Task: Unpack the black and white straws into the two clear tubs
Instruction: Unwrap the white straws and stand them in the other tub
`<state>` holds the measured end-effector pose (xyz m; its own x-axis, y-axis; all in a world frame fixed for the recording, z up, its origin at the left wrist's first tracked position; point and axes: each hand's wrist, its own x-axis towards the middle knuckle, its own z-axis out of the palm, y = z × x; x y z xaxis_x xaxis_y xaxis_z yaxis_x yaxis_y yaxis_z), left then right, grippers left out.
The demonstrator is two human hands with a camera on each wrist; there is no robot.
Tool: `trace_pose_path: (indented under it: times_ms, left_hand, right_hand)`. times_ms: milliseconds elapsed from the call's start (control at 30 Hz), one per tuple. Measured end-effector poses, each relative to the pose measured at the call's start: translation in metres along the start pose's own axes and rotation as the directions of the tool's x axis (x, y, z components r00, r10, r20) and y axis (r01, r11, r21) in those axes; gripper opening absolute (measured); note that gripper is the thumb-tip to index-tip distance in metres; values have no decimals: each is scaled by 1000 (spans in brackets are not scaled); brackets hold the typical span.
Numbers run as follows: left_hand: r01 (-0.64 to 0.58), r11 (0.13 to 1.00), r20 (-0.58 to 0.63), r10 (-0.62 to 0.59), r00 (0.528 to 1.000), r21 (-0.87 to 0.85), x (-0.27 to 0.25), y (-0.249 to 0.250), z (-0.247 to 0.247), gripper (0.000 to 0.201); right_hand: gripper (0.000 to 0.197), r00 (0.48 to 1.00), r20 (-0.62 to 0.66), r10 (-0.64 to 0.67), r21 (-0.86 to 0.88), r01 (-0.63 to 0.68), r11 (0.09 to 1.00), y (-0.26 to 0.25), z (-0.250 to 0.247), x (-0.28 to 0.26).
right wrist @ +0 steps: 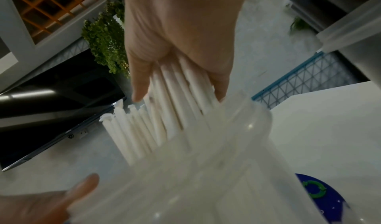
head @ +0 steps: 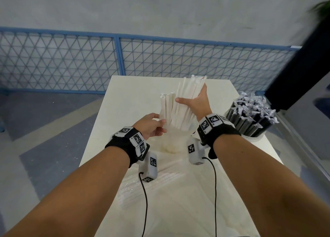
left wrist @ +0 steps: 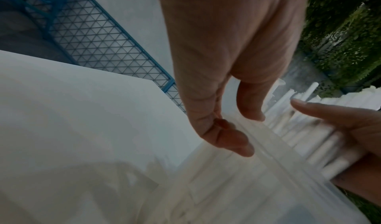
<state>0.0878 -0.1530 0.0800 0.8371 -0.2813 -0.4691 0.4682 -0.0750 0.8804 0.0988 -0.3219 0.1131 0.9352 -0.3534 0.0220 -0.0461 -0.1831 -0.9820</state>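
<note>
We record a cream table [head: 135, 90], blue mesh fence [head: 71, 63] beyond. Right hand [head: 198, 103] clasps white straws [head: 178, 115] above the clear tub [head: 169, 142]; left hand [head: 150, 125] touches them opposite, grip not determinable.

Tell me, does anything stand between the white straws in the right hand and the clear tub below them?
Nothing visible does. The white straws in the right hand already reach into the clear tub, beside other straws standing there. The left hand is at their side, not below.
</note>
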Motion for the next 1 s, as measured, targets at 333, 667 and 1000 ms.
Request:
trace_pose_path:
  times_ms: [333, 667, 1000]
  left_hand:
    - [9, 999, 8, -9, 1000, -32, -1, 0, -1, 27]
    - [-18, 998, 14, 19, 1000, -52, -4, -2, -2, 39]
    - [-84, 996, -90, 87, 992, 37, -5, -21, -8, 31]
  right_hand:
    - [34, 991, -9, -132, -95, 130, 987, -3, 19, -19]
    - [71, 957, 20, -288, -16, 289, 957, 6, -9, -34]
    - [14, 867, -400, -297, -13, 318, 948, 18, -38, -47]
